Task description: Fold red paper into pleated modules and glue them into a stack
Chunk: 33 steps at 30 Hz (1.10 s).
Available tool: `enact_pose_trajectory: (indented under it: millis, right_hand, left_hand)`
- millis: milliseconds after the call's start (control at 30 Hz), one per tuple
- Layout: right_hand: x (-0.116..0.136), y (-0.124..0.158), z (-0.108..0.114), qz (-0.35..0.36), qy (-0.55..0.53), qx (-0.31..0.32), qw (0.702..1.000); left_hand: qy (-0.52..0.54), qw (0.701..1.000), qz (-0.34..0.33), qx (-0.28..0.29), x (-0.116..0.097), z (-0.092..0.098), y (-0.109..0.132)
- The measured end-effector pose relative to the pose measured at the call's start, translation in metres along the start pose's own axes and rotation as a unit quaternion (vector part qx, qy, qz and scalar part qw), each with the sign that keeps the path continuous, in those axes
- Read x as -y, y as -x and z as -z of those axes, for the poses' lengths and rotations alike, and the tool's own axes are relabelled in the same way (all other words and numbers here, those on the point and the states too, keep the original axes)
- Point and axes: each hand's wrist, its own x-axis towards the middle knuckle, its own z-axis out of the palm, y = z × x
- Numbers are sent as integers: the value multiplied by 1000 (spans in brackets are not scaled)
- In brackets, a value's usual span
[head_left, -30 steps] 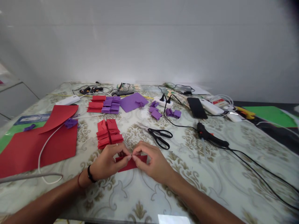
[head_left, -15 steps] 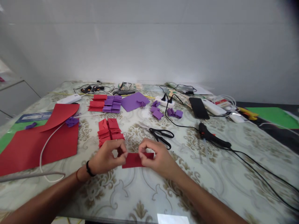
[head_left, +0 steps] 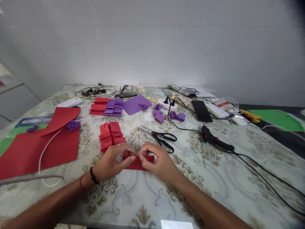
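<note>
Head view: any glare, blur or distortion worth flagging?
Head view: wide-angle bend curves the table; a bright reflection sits at its near edge; the top right corner goes dark; the left hand, right hand and red paper they pinch are sharp enough.

Both hands, left hand [head_left: 111,162] and right hand [head_left: 158,162], on red paper piece [head_left: 137,163]
</note>
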Motion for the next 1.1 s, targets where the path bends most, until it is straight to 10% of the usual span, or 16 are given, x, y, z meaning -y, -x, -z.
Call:
enact_pose_trajectory:
  millis: [700,1100]
  right_hand:
    - [-10,-5,9,14,19,-25,999]
    - [-10,3,-8,61,27,29,997]
  left_hand:
    - [48,994,96,12,-3,5,-4]
    - [-29,999,-28,20,0,-7,2]
